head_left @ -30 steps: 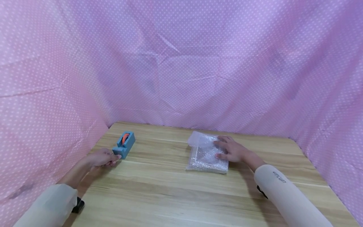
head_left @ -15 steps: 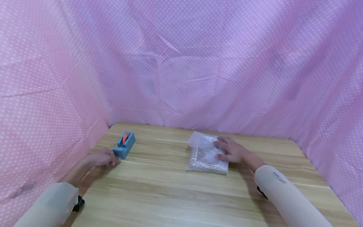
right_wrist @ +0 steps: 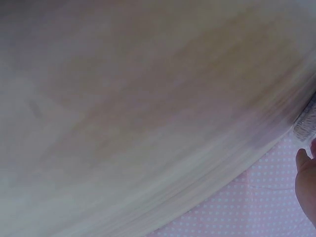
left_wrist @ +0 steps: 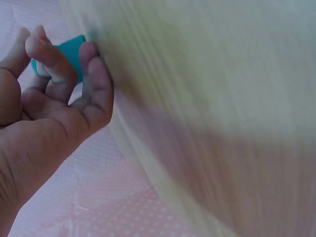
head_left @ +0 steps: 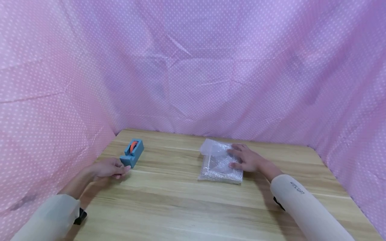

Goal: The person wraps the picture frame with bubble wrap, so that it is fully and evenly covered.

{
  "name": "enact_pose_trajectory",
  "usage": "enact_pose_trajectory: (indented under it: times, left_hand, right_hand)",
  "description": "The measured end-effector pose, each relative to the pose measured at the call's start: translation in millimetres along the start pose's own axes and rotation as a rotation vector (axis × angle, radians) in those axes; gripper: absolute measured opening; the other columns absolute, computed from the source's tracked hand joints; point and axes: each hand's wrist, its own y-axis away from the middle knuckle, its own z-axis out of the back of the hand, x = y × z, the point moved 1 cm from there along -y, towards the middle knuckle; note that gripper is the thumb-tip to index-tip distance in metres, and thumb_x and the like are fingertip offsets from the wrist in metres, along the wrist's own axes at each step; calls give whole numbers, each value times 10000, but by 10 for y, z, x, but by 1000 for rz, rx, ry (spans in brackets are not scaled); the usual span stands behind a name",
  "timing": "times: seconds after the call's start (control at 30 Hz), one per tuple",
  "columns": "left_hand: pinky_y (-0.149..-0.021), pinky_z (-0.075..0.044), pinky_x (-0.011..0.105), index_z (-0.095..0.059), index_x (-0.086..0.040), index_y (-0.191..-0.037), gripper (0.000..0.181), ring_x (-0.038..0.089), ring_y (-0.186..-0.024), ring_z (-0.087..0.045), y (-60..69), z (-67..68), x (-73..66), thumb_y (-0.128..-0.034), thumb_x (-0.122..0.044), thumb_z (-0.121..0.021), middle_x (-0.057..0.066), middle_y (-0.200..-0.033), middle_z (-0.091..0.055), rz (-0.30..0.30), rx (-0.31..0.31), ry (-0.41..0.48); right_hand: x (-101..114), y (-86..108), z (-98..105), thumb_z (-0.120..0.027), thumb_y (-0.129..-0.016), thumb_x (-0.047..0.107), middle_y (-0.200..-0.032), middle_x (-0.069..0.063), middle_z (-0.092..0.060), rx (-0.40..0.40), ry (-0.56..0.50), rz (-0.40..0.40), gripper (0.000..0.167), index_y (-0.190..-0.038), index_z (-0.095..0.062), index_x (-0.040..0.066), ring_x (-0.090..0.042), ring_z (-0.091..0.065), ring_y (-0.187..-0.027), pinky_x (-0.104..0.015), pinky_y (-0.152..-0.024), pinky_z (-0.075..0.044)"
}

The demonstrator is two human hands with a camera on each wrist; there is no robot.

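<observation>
A blue tape dispenser [head_left: 137,154] with an orange core [head_left: 133,146] stands on the left of the table. At its near end is my left hand [head_left: 109,168], fingers bent, thumb and forefinger close together by its front corner. Whether they pinch a strip of tape cannot be seen. The left wrist view has this hand [left_wrist: 54,108] in front of part of the dispenser [left_wrist: 73,55]. My right hand [head_left: 248,160] rests with spread fingers on the right side of a flat, rectangular thing in bubble wrap [head_left: 215,170]. A loose flap [head_left: 208,147] of wrap sticks out at its upper left.
The wood-grain table [head_left: 169,204] runs back to a pink polka-dot cloth [head_left: 193,83], which hangs behind it and on both sides. Both forearms wear pale sleeves, and a black device [head_left: 80,217] sits under the left one.
My left hand's fingertips have dipped from the dispenser's front face to below it, then come back up slightly at its near corner. My right hand and the wrapped thing have stayed put.
</observation>
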Motion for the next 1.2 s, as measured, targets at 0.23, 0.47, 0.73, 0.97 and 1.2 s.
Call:
enact_pose_trajectory:
  times: [0.23,0.47,0.73,0.97,1.2]
  left_hand:
    - [-695,-462,298,-611,97,-965,294,183,-796,-483,24,-90,-263,-1010,-190,-658,38,-848,-550,-118,146,24]
    - [-751,-488,319,-645,-12,-1015,195,186,-878,-516,-6,-171,-724,-998,-202,-679,39,-931,-579,-266,187,-69]
    - [-780,-519,340,-690,-164,-995,129,255,-938,-623,-111,-336,-1305,-1007,-292,-674,72,-1011,-672,-338,172,-189]
    - [-842,-527,405,-695,-216,-1015,91,205,-968,-630,-349,-505,-1681,-1008,-305,-674,-41,-1049,-674,-415,190,-291]
    - [-758,-514,335,-699,-186,-1004,52,145,-873,-624,-606,-657,-2077,-1014,-226,-668,-20,-991,-693,-470,239,-310]
  right_hand:
    - [-11,3,-4,-593,-977,547,-1606,-246,-324,1,-1,-4,730,-1543,-459,106,-498,-275,-1467,-724,-1101,-299]
    - [-15,-1,-6,-587,-977,551,-1610,-248,-320,3,2,-7,724,-1540,-464,113,-508,-271,-1468,-735,-1097,-294]
    - [-18,-4,-9,-577,-979,564,-1606,-252,-325,8,12,-5,729,-1540,-465,112,-504,-273,-1467,-732,-1101,-290]
    - [2,-2,-3,-570,-980,567,-1598,-262,-333,11,7,-1,727,-1533,-473,105,-527,-271,-1461,-730,-1111,-275]
    - [-10,-6,-9,-576,-979,563,-1592,-258,-345,2,11,2,722,-1526,-483,102,-523,-282,-1457,-722,-1111,-287]
